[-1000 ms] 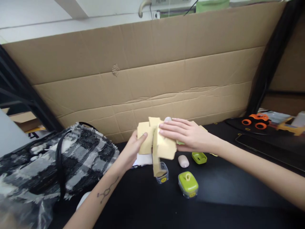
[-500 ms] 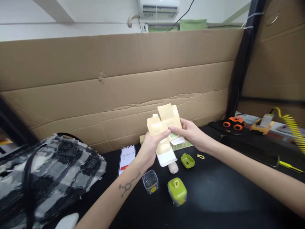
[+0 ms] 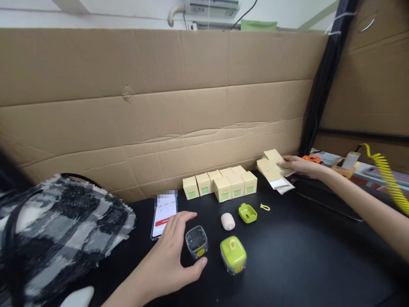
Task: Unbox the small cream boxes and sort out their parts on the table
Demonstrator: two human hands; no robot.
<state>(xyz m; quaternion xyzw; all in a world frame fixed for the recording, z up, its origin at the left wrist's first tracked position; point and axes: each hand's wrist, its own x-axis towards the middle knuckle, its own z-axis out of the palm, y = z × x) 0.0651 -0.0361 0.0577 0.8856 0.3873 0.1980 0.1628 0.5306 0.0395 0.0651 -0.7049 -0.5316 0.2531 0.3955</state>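
Note:
My left hand (image 3: 172, 251) lies on the black table (image 3: 287, 264), fingers curved around the left side of a small clear plastic case (image 3: 197, 241) without closing on it. Next to the case stands a clear case with a green lid (image 3: 233, 253). Behind these lie a pale pink oval piece (image 3: 228, 221), a loose green tray (image 3: 247, 212) and a small yellow loop (image 3: 265, 207). My right hand (image 3: 298, 164) reaches far right and rests flat on an unfolded yellow carton with white papers (image 3: 275, 172).
Several small yellow boxes with green labels (image 3: 220, 183) stand in rows before the cardboard wall (image 3: 159, 106). A phone (image 3: 164, 213) lies left of them. A black-and-white woven bag (image 3: 60, 230) fills the left. A yellow coiled cable (image 3: 386, 175) and toys sit at the right.
Both hands held the unfolded carton in front of me; now my right hand has carried it to the right and laid it down, and my left hand has dropped to the clear case.

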